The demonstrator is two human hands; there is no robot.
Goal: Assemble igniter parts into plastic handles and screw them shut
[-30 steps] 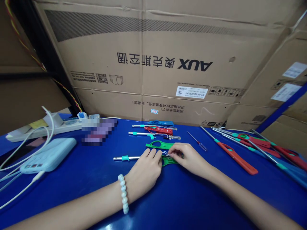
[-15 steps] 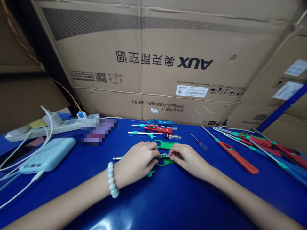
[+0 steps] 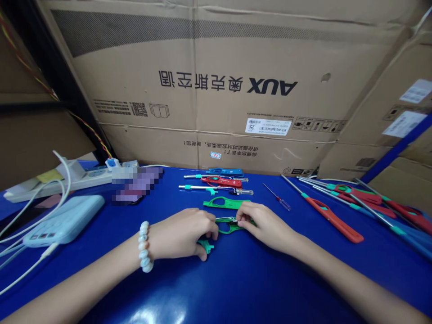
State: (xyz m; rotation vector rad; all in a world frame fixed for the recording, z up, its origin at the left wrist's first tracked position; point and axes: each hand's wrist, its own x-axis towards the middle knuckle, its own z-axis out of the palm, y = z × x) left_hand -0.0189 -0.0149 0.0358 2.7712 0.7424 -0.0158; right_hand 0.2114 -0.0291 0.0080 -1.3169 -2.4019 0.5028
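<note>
My left hand (image 3: 184, 234), wearing a beaded bracelet, is low over the table with thumb and fingers apart around a small teal trigger piece (image 3: 205, 246). The thumb is at the piece's lower edge; whether it grips cannot be seen. My right hand (image 3: 263, 220) has its thumb and fingertips pinched at the right part of a green lighter shell half (image 3: 231, 228) with white wire and a dark part inside. The right end of this half is hidden by the hand. Just behind lies another green lighter shell half (image 3: 221, 203), with a looped opening.
Farther back lie a blue lighter shell (image 3: 226, 172), a red lighter shell (image 3: 222, 182) and a metal tube (image 3: 192, 186). A small screwdriver (image 3: 278, 198) and several long lighters (image 3: 334, 220) are right. A power bank (image 3: 65, 220) and power strip (image 3: 33, 184) are left. A cardboard box (image 3: 209, 54) stands behind.
My left hand has moved left and slightly down from the green shell half to the teal trigger piece, and its fingers have spread. My right hand has stayed pinched at the shell half.
</note>
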